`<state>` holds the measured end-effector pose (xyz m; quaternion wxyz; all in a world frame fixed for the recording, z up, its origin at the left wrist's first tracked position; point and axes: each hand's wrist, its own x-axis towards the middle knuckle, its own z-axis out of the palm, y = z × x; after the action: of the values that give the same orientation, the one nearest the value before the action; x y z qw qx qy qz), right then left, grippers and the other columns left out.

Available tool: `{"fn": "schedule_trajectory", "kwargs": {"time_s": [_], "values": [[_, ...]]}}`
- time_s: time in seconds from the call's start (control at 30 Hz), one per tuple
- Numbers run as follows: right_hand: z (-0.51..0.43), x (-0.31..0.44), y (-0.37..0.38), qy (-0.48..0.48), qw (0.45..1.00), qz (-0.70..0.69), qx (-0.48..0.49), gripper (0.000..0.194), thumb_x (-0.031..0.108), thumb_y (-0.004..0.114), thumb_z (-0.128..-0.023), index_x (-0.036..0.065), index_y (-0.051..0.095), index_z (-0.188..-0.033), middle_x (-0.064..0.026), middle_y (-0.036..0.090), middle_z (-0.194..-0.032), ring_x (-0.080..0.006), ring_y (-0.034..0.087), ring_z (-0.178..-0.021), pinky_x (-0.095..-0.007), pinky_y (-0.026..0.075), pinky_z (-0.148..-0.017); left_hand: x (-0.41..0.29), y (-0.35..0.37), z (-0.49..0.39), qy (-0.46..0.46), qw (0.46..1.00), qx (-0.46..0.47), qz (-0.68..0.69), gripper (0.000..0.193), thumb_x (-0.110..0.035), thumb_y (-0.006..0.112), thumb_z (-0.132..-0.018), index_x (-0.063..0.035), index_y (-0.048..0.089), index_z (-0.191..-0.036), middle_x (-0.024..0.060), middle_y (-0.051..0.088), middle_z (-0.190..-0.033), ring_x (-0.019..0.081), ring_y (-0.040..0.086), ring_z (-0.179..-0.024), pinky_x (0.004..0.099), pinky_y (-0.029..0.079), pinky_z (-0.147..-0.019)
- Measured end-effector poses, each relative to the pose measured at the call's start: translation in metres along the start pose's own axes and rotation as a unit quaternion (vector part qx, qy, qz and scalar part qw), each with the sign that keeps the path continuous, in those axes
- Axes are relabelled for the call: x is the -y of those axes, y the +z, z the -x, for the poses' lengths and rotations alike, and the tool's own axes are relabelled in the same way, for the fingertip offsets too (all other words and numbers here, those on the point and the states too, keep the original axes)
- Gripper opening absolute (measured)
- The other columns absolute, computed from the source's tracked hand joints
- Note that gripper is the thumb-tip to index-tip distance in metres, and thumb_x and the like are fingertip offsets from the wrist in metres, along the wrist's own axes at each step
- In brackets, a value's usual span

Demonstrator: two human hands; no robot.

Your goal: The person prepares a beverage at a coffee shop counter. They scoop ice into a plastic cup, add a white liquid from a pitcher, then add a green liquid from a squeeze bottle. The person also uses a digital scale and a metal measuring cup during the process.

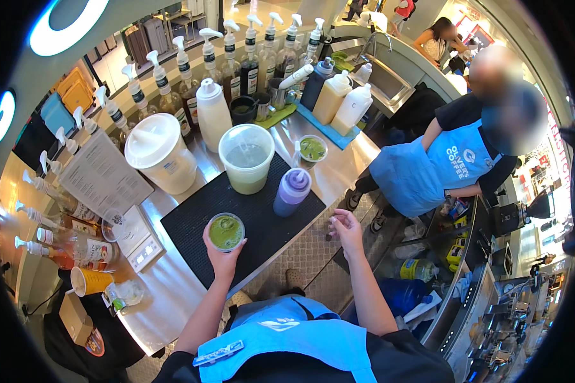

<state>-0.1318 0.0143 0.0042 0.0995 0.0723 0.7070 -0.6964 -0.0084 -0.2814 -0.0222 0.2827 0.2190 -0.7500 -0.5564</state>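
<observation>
My left hand [224, 261] is closed around a clear plastic cup of green drink [226, 231], over the front part of a black rubber bar mat [196, 222]. My right hand [347, 232] is raised past the counter's edge, with fingers loosely curled and nothing visible in them. Nearest to it on the mat is a squeeze bottle with purple contents [292, 192]. Behind that bottle stands a second cup of green drink [312, 149] with dark pieces on top. A translucent tub [247, 160] holding pale liquid sits at the mat's back.
A digital scale [141, 239] with a clear plastic cup [113, 224] is at left, near a lidded white tub [160, 153]. Syrup pump bottles [230, 72] line the back. Sauce bottles [333, 98] stand on a blue cloth [340, 139]. A co-worker in a blue apron [426, 167] stands at right.
</observation>
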Motion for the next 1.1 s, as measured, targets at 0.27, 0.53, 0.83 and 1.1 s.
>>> {"fn": "schedule_trajectory", "kwargs": {"time_s": [0.27, 0.53, 0.83, 1.1], "values": [[-0.003, -0.003, -0.076, 0.045, 0.997, -0.058, 0.010, 0.023, 0.011, 0.059, -0.093, 0.003, 0.057, -0.115, -0.0066, 0.063, -0.092, -0.0114, 0.060, -0.075, -0.0244, 0.051, -0.065, -0.048, 0.024, 0.028, 0.027, 0.996, -0.026, -0.085, 0.083, -0.012, 0.088, -0.057, -0.0016, 0.046, -0.128, 0.0126, 0.053, -0.123, 0.0261, 0.054, -0.114, 0.0360, 0.041, -0.100], [-0.024, 0.001, -0.146, 0.045, 0.992, -0.113, 0.039, 0.020, 0.008, 0.058, -0.093, 0.002, 0.058, -0.111, -0.0073, 0.065, -0.092, -0.0110, 0.061, -0.075, -0.0247, 0.052, -0.064, -0.132, 0.121, 0.068, 0.025, 0.998, 0.053, -0.015, 0.090, -0.017, 0.092, -0.054, -0.0020, 0.043, -0.129, 0.0121, 0.050, -0.124, 0.0251, 0.054, -0.114, 0.0366, 0.041, -0.101], [-0.003, -0.037, -0.202, 0.070, 0.992, -0.107, 0.001, 0.019, 0.009, 0.056, -0.094, 0.001, 0.059, -0.111, -0.0078, 0.064, -0.090, -0.0133, 0.062, -0.074, -0.0265, 0.053, -0.064, -0.115, 0.294, 0.022, 0.036, 0.993, 0.089, 0.070, 0.089, -0.018, 0.090, -0.058, -0.0012, 0.041, -0.130, 0.0125, 0.050, -0.125, 0.0240, 0.051, -0.118, 0.0348, 0.039, -0.103], [0.021, -0.077, -0.231, 0.106, 0.987, -0.107, -0.050, 0.017, 0.008, 0.057, -0.094, 0.000, 0.060, -0.109, -0.0084, 0.064, -0.087, -0.0141, 0.063, -0.072, -0.0276, 0.054, -0.062, -0.076, 0.405, -0.049, 0.101, 0.988, 0.034, 0.114, 0.082, -0.019, 0.087, -0.064, -0.0008, 0.042, -0.130, 0.0146, 0.052, -0.123, 0.0283, 0.054, -0.114, 0.0363, 0.043, -0.099]]}}
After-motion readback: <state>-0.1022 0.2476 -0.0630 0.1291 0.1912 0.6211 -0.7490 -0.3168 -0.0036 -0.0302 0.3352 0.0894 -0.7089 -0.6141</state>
